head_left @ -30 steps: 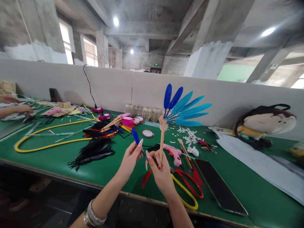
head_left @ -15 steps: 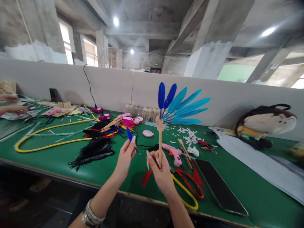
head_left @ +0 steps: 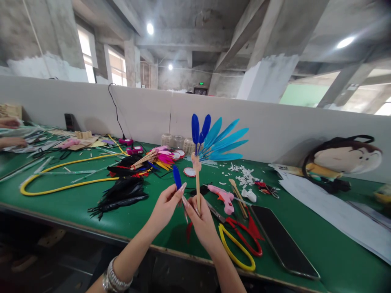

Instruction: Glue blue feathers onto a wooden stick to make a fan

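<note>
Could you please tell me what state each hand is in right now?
Left hand: closed, pinching a blue feather.
Right hand: closed, gripping a wooden stick.

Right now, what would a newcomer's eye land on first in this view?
The fan of bright blue feathers on a wooden stick, held up in the right hand, stands out first against the pale wall. Beside it, the left hand pinches a single blue feather. A heap of black feathers lies on the green table, left of the hands.

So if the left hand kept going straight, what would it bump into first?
Probably the wooden stick that the right hand holds. The left hand, pinching a blue feather, points up and across toward it, but depth is hard to judge.
</note>
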`<state>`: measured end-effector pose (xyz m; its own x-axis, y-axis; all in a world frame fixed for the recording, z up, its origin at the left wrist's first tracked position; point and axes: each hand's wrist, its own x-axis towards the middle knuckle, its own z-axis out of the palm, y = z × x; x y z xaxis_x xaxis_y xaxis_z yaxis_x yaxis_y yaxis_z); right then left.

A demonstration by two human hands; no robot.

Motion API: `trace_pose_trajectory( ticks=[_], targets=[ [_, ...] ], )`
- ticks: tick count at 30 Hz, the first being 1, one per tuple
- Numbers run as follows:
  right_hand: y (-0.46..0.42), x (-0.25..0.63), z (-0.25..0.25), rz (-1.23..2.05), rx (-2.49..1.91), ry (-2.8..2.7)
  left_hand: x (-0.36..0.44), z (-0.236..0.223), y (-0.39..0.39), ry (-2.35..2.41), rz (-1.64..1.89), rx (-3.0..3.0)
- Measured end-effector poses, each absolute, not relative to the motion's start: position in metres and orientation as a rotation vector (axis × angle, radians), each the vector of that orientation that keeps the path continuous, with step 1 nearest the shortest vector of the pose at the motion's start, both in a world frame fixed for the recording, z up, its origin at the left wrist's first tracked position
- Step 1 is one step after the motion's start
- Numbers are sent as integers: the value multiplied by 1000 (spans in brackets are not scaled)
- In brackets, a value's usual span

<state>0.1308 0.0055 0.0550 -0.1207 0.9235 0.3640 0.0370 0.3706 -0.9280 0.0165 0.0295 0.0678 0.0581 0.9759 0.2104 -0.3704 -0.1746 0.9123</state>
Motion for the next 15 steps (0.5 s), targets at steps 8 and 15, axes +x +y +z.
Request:
trace_pose_trajectory(
  ticks=[8, 15],
  targets=[
    [4, 135, 58, 917, -862, -1513, 21, 63, 30, 783, 1420, 1127],
    [5, 140, 60, 1014, -735, -1378, 8, 68, 40, 867, 1576, 919]
  ],
)
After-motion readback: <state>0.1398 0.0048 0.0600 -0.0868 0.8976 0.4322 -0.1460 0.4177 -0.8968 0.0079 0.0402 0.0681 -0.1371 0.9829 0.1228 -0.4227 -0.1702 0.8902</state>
